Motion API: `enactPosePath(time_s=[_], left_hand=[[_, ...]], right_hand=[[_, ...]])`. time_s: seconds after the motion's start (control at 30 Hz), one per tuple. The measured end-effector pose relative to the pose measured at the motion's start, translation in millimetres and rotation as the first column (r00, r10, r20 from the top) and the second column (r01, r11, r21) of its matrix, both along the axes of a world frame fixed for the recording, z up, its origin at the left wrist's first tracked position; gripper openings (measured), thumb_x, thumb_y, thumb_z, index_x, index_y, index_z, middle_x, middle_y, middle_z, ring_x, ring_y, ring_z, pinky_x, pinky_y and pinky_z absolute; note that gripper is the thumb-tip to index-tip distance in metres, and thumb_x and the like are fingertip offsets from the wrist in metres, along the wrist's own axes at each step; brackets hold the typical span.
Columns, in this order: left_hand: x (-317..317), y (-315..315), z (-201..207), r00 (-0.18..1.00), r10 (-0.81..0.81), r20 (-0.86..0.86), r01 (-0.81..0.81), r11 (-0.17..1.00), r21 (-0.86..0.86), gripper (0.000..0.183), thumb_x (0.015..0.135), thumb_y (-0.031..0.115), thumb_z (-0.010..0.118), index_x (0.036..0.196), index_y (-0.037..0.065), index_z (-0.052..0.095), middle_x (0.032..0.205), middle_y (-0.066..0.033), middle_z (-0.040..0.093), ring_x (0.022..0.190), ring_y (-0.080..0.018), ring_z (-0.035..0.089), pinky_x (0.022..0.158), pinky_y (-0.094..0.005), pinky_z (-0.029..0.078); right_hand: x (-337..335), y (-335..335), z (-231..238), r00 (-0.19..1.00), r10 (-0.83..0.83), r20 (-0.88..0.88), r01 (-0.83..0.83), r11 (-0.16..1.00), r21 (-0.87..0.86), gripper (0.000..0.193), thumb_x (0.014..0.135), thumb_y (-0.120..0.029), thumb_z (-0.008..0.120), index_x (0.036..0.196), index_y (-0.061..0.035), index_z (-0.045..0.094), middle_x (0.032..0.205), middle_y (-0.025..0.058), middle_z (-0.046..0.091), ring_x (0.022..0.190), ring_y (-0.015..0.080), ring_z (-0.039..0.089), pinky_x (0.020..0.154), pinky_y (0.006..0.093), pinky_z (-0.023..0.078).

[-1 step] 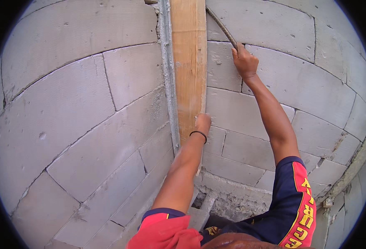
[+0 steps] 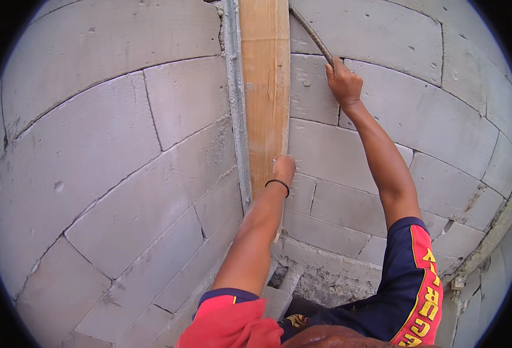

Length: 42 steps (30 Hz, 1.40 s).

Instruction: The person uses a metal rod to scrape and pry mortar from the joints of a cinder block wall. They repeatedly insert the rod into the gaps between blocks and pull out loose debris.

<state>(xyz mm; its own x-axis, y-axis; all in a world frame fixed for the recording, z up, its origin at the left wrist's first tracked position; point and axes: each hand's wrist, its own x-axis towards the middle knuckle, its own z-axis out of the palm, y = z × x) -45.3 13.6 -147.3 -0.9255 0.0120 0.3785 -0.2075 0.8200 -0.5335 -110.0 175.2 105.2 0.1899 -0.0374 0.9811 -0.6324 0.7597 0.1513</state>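
Observation:
My right hand (image 2: 345, 83) is raised and closed around the lower end of a ribbed steel bar (image 2: 310, 30). The bar slants up and left toward a tall wooden board (image 2: 264, 87) in the corner between two block walls. Lower down, my left hand (image 2: 284, 168) makes a fist against the board's right edge. A small shiny tip shows beside its fingers, but what the fist holds, if anything, is hidden. A dark band (image 2: 278, 184) circles my left wrist.
A grey metal strip (image 2: 235, 87) runs upright along the board's left side. Grey block walls rise at the left (image 2: 105, 174) and right (image 2: 395, 110). Rough concrete (image 2: 325, 272) lies at the wall's foot, near a dark gap. A sloping ledge (image 2: 488, 240) crosses the lower right.

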Motion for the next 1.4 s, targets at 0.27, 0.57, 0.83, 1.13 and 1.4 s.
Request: enactPosePath(time_s=[0.27, 0.57, 0.83, 1.13, 1.4], left_hand=[[2, 10, 16, 0.997, -0.039, -0.06, 0.039, 0.999, 0.011, 0.011, 0.087, 0.01, 0.059, 0.091, 0.011, 0.069, 0.088, -0.0077, 0.069, 0.082, -0.0222, 0.071, 0.062, -0.0327, 0.055], [-4, 6, 7, 1.0, -0.014, -0.011, 0.012, 0.986, -0.166, 0.015, 0.085, 0.012, 0.06, 0.091, 0.015, 0.074, 0.087, -0.0031, 0.069, 0.084, -0.0205, 0.07, 0.063, -0.0333, 0.054], [14, 14, 24, 0.997, -0.009, 0.081, 0.021, 0.99, -0.143, 0.015, 0.083, 0.014, 0.062, 0.089, 0.014, 0.076, 0.091, -0.0038, 0.07, 0.086, -0.021, 0.07, 0.065, -0.0367, 0.054], [9, 10, 14, 0.997, -0.082, 0.013, 0.083, 0.992, -0.096, 0.013, 0.084, 0.013, 0.06, 0.081, 0.011, 0.073, 0.1, -0.0072, 0.069, 0.084, -0.0224, 0.07, 0.062, -0.0389, 0.054], [46, 9, 11, 0.463, -0.419, -0.781, 0.881, 0.314, 0.354, 0.025, 0.085, 0.023, 0.062, 0.104, 0.006, 0.068, 0.103, -0.012, 0.069, 0.09, -0.0246, 0.069, 0.073, -0.0424, 0.055]], right_hand=[[115, 23, 33, 0.941, -0.037, 0.336, 0.002, 0.995, 0.104, 0.022, 0.091, -0.026, 0.058, 0.087, -0.0046, 0.059, 0.065, 0.0186, 0.065, 0.058, 0.0393, 0.064, 0.054, 0.0504, 0.051], [158, 33, -29, 0.114, 0.791, 0.601, -0.789, 0.44, -0.43, 0.019, 0.096, -0.017, 0.054, 0.098, -0.0013, 0.064, 0.058, -0.0028, 0.048, 0.044, 0.0065, 0.038, 0.042, 0.0228, 0.03], [119, -55, 40, -0.667, 0.644, 0.375, -0.501, -0.014, -0.865, 0.025, 0.099, -0.015, 0.046, 0.102, 0.0066, 0.058, 0.058, -0.0089, 0.037, 0.044, 0.0007, 0.025, 0.04, 0.0187, 0.023], [90, -90, 77, -0.825, 0.542, 0.158, -0.279, -0.148, -0.949, 0.019, 0.096, -0.008, 0.046, 0.092, 0.0079, 0.055, 0.053, -0.0046, 0.038, 0.039, 0.0027, 0.027, 0.037, 0.0221, 0.021], [143, -181, -4, -0.581, 0.8, 0.153, -0.439, -0.149, -0.886, 0.021, 0.093, -0.022, 0.057, 0.094, -0.0008, 0.058, 0.058, -0.0015, 0.04, 0.042, 0.0073, 0.031, 0.04, 0.0258, 0.027]])
